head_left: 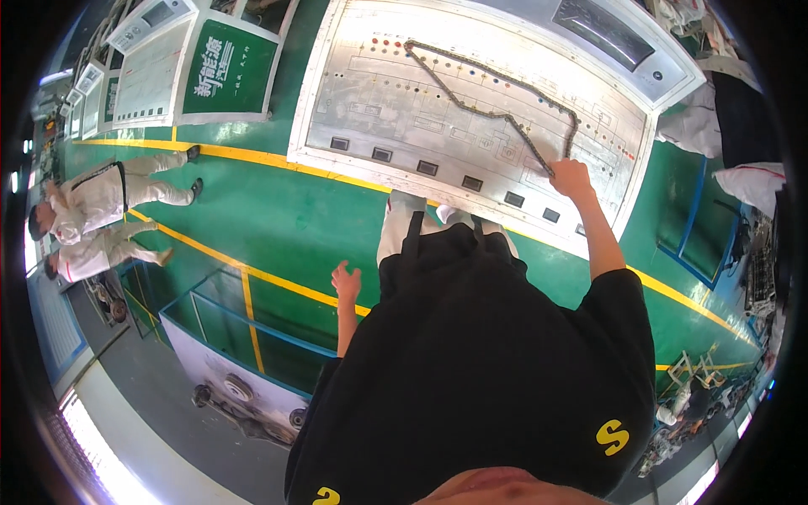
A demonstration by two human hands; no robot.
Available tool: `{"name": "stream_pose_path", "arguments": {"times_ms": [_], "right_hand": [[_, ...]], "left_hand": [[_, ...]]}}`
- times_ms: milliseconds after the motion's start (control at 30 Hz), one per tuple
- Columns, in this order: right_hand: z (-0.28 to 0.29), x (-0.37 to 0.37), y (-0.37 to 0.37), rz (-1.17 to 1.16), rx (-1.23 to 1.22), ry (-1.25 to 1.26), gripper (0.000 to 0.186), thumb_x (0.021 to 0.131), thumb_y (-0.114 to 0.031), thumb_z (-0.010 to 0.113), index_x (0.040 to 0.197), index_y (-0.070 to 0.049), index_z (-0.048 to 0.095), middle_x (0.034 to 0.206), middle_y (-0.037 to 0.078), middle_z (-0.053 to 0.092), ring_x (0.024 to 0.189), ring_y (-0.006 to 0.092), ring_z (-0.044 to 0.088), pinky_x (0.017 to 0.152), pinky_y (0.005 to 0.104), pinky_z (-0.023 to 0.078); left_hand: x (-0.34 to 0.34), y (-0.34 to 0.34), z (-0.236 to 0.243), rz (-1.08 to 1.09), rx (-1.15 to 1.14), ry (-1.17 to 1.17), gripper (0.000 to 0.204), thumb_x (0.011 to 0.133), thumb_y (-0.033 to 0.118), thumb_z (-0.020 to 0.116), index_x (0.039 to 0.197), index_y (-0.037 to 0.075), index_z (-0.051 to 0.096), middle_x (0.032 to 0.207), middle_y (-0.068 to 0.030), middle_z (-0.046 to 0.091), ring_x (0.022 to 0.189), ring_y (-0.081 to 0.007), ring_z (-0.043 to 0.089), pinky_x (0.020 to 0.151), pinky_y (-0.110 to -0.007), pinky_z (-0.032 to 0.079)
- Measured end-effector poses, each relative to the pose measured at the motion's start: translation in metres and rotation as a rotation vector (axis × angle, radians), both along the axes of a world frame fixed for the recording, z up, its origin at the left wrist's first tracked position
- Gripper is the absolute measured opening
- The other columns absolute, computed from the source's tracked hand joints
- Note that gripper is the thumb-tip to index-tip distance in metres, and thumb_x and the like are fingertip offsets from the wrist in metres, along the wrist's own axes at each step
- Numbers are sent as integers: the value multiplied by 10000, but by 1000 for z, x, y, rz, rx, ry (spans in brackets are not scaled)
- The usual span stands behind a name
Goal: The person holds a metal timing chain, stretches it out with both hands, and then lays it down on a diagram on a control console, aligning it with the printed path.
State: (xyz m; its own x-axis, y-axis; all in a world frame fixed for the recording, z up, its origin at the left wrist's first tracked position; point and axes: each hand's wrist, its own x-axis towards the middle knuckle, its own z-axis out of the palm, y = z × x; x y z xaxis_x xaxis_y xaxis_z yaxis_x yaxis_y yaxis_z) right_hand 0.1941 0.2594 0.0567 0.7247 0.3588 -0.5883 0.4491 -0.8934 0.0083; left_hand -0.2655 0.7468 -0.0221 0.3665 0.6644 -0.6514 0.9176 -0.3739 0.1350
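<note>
A dark metal roller chain point(529, 145) lies in a long bent loop across a pale, sloping training panel point(358, 126). Its near part runs into my right hand point(572, 178), whose fingers are closed on it over the panel's lower right part. From there the chain goes up and far left to a row of small sockets, then returns with a kink near the middle. My left hand point(346, 280) hangs at my left side above the green floor, fingers loosely bent and apart, with nothing in it.
Dark rectangular modules point(427, 168) line the panel's near edge. An instrument display point(604, 34) tops the console. Two people in white workwear point(101, 189) are at the left. Blue railings point(252, 324) stand behind me on the left. A green-fronted cabinet point(229, 67) stands far left.
</note>
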Motion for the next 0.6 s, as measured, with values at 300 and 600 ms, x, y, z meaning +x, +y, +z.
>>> {"name": "stream_pose_path", "arguments": {"times_ms": [300, 600], "right_hand": [[-22, 17, 43, -81, 293, -156, 223, 908, -276, 590, 917, -65, 659, 901, 173, 701, 894, 376, 679, 741, 503, 532], [-7, -1, -6, 47, -35, 6, 280, 864, -313, 636, 1040, -112, 718, 954, 161, 722, 921, 343, 700, 777, 466, 559]], "left_hand": [[-9, -5, 1, -22, -18, 38, 636, 840, 344, 677, 1421, 181, 475, 1480, -175, 392, 1326, -432, 365, 1120, -509, 316], [-7, -7, 0, 10, -9, 16, 636, 836, 337, 673, 1419, 184, 471, 1479, -170, 390, 1321, -436, 370, 1105, -527, 340]]}}
